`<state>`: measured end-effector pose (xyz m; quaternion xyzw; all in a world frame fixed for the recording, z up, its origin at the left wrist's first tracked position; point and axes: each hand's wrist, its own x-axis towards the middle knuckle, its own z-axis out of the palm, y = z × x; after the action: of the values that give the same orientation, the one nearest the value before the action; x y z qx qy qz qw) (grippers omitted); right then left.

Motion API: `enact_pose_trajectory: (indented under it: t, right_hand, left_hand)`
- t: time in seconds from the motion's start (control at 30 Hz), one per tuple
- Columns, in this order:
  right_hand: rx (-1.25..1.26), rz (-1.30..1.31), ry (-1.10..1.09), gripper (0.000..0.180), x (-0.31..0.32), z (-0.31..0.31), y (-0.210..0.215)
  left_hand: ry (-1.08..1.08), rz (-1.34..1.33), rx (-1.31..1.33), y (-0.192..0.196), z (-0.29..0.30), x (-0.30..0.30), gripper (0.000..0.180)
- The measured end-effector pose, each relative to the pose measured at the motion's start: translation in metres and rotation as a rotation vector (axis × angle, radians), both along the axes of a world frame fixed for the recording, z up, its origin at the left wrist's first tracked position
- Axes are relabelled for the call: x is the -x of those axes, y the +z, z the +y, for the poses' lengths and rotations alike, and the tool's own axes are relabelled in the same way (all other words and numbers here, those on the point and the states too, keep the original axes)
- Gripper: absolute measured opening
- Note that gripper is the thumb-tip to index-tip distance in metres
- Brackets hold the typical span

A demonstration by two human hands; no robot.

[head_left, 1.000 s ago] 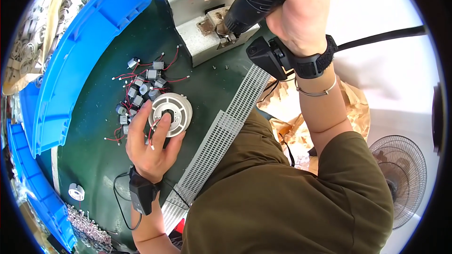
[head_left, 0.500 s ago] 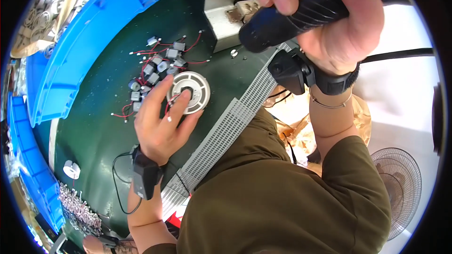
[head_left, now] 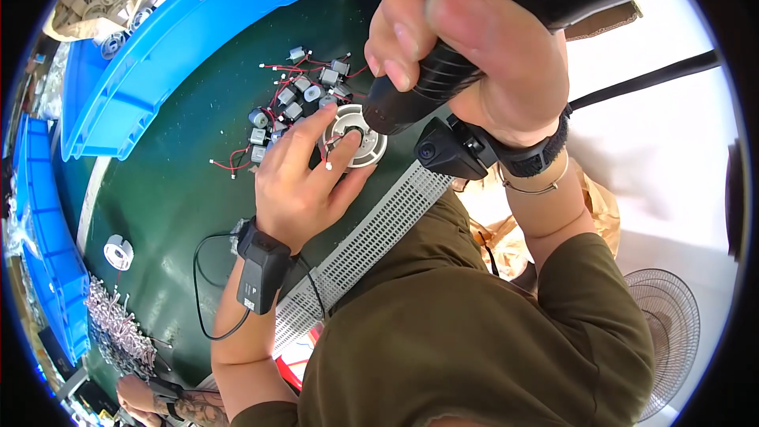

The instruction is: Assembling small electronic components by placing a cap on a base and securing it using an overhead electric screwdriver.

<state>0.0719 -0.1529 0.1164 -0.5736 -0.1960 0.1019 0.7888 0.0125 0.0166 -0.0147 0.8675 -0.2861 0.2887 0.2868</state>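
A round white plastic housing [head_left: 379, 142] with slots in its rim lies on the green tabletop [head_left: 190, 190]. My left hand [head_left: 296, 178] holds it down, with one finger at its dark centre and others along its edge; thin red wires with a white plug show between the fingers. Above, my right hand [head_left: 506, 63] is wrapped around a black electric screwdriver [head_left: 419, 91]. The tool's tapered end points down at the housing's right side; no bit can be made out. Just beyond the housing lie several small grey motors [head_left: 329, 77] with red leads.
Blue bins [head_left: 190, 39] line the far left. A grey perforated strip [head_left: 395, 205] runs along the table's near edge. A white round part [head_left: 118, 253] and a pile of wired pieces [head_left: 118, 324] lie left. Another person's hand [head_left: 138, 395] is lower left. A fan [head_left: 660, 332] stands right.
My right hand has brought the screwdriver down and left, close to the housing. The view has shifted, and my left hand stays on the housing.
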Motion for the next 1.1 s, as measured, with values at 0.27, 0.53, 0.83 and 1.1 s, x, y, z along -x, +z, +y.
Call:
enact_pose_trajectory:
  t: [0.27, 0.53, 0.83, 1.1]
  right_hand:
    - [-0.038, -0.633, 0.102, 0.045, -0.018, -0.002, -0.015]
    - [0.362, -1.196, -0.097, 0.036, -0.029, -0.006, -0.035]
    - [0.016, -0.101, 0.136, 0.031, -0.006, -0.004, -0.017]
    - [0.030, -0.657, 0.150, 0.015, -0.014, -0.006, -0.028]
  left_hand:
    - [-0.003, 0.012, 0.021, -0.001, -0.002, 0.000, 0.034]
    - [-0.006, 0.055, 0.021, 0.000, -0.003, 0.002, 0.033]
    - [-0.043, 0.071, 0.083, -0.003, -0.003, -0.001, 0.038]
    - [-0.013, -0.015, 0.112, 0.001, -0.001, 0.004, 0.035]
